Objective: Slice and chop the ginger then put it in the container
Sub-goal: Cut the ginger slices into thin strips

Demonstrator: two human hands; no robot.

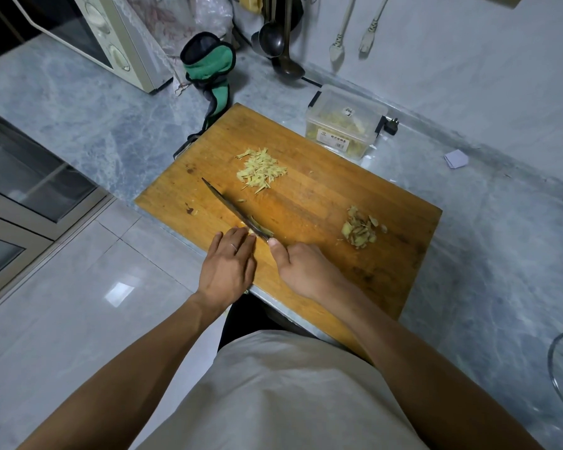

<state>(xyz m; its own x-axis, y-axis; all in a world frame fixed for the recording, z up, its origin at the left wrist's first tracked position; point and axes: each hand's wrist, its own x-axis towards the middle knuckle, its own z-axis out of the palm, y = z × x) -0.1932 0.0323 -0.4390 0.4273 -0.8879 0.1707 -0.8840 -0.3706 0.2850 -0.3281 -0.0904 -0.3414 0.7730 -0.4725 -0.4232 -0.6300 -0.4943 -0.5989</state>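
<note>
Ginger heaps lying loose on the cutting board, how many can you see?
2: a heap of fine strips near the board's far middle, and a heap of chunkier pieces toward its right side. More ginger may be hidden under the left hand by the knife.

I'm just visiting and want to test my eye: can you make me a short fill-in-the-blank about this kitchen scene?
1. The right hand holds a ____.
2. The shredded ginger pile lies on a wooden ____.
3. The container stands beyond the board's far edge with its lid ____.

Missing words: knife; cutting board; on
</note>
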